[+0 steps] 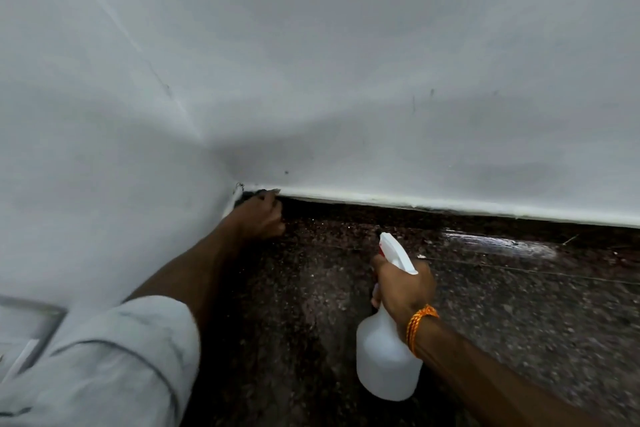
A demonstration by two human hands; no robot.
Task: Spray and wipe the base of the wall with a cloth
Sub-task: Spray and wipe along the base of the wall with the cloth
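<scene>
Both hands occupied at the far-left corner of the floor (311, 305).
Left hand (259, 218) is clenched on a dark cloth (248, 198), mostly hidden, pressed against the base of the wall (415, 202) in that corner. Right hand (403, 291) grasps the neck of a white spray bottle (384, 367), nozzle pointing towards the wall. A wet sheen (498, 239) lies along the floor's far edge, to the right.

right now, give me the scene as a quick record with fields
left hand: grips dark cloth, mostly hidden, pressed into the corner at wall base
right hand: holds white spray bottle, nozzle towards wall
wall base: white strip, dark marks near corner
floor: dark speckled stone, wet sheen at right
</scene>
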